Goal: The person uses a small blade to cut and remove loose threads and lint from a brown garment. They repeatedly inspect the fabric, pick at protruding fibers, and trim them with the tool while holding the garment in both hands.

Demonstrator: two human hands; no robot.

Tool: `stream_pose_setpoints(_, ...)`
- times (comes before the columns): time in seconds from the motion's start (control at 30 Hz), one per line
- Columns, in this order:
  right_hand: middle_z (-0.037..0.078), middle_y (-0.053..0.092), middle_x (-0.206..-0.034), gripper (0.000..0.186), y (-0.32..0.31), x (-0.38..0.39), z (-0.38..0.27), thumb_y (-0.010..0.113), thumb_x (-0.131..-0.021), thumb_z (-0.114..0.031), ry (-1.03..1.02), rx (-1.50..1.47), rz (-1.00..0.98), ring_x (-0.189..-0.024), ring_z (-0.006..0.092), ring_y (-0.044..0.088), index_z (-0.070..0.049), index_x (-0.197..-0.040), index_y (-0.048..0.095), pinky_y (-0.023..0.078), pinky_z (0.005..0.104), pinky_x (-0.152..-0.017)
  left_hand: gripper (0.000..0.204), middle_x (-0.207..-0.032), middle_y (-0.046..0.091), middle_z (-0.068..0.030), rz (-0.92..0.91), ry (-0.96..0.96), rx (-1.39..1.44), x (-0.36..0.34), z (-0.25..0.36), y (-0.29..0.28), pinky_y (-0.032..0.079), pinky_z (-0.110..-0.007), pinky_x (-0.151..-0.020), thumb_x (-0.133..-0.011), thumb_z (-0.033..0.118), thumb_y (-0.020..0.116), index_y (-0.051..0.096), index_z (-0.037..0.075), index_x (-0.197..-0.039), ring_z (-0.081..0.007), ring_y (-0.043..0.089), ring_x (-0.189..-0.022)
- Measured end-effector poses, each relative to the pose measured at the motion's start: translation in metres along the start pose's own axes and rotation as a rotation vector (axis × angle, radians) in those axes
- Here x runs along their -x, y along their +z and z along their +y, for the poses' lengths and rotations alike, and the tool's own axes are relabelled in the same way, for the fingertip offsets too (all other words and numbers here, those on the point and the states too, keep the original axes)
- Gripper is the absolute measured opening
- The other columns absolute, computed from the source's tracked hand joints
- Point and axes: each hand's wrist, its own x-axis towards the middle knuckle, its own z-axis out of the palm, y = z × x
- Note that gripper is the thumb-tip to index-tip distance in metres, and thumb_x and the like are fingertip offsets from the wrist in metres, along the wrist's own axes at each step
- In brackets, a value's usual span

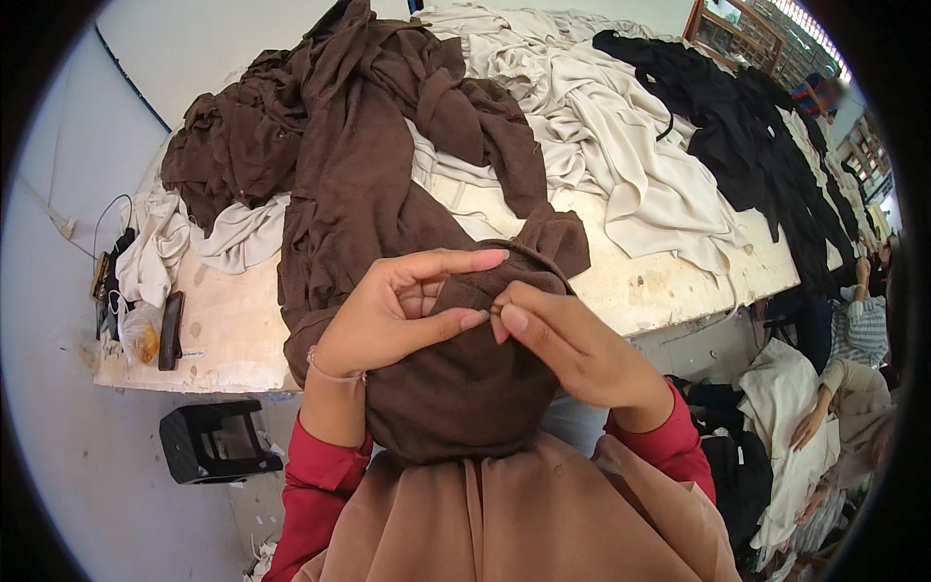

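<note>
Through the head camera I observe two bare hands at work on one brown cloth. The left hand is spread, thumb and forefinger standing apart in a C over the cloth; whether its curled remaining fingers grip the fabric, I cannot tell. The right hand pinches a small fold of the cloth between thumb and forefinger, just beside the left thumb's tip. One bracelet circles the left wrist, and two red sleeves cover the forearms. The brown cloth bulges above the lap, against a light-brown drape, and runs up onto one pale table, where I see it heaped, hiding part of the near edge and surface.

On the black cloth at lower right I note a small white patch, too small to read. Beyond the hands, cream cloth spreads over the table, with more black cloth to its right; I cannot count the overlapping pieces. At the table's left I count one clear bag with orange contents, just beside one dark pouch. One black stool stands below. At right, a co-worker's hand lies on white cloth.
</note>
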Motion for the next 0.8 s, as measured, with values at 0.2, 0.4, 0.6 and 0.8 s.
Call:
stream_pose_setpoints(0.2,0.017,0.058,-0.077,0.037,-0.007,-0.006,0.010,0.045,-0.108,-0.027,0.054,0.088,-0.009,-0.072,0.0297,0.056,0.002,-0.088,0.056,0.045,0.0379,-0.072,0.058,-0.141,0.059,-0.0157,0.003,-0.022,0.000,0.002,0.001,0.003,0.043,-0.032,-0.110,-0.082,-0.016,0.070,0.055,-0.008,-0.138,-0.0191,0.055,-0.131)
stream_pose_setpoints(0.4,0.016,0.058,-0.076,0.037,-0.008,-0.008,0.009,0.044,-0.108,-0.025,0.085,0.110,-0.009,-0.070,0.0278,0.055,0.002,-0.086,0.057,0.045,0.0375,-0.071,0.060,-0.141,0.059,-0.0156,0.013,-0.012,-0.023,0.002,0.001,0.004,0.042,-0.032,-0.111,-0.082,-0.015,0.071,0.055,-0.008,-0.138,-0.0192,0.053,-0.132)
stream_pose_setpoints(0.6,0.014,0.057,-0.072,0.037,-0.002,-0.012,0.015,0.046,-0.108,-0.025,0.074,0.067,0.041,-0.065,0.0243,0.051,0.004,-0.086,0.056,0.044,0.0358,-0.067,0.060,-0.142,0.058,-0.0157,0.027,-0.039,-0.046,0.003,0.001,0.004,0.040,-0.032,-0.112,-0.082,-0.016,0.071,0.055,-0.007,-0.138,-0.0190,0.052,-0.133)
stream_pose_setpoints(0.8,0.015,0.054,-0.069,0.037,0.004,-0.012,0.020,0.048,-0.107,-0.025,0.062,0.035,0.087,-0.063,0.0205,0.046,0.005,-0.087,0.055,0.043,0.0359,-0.064,0.059,-0.142,0.058,-0.0157,0.037,-0.024,-0.056,0.003,0.001,0.005,0.040,-0.032,-0.113,-0.082,-0.016,0.071,0.054,-0.007,-0.138,-0.0191,0.052,-0.134)
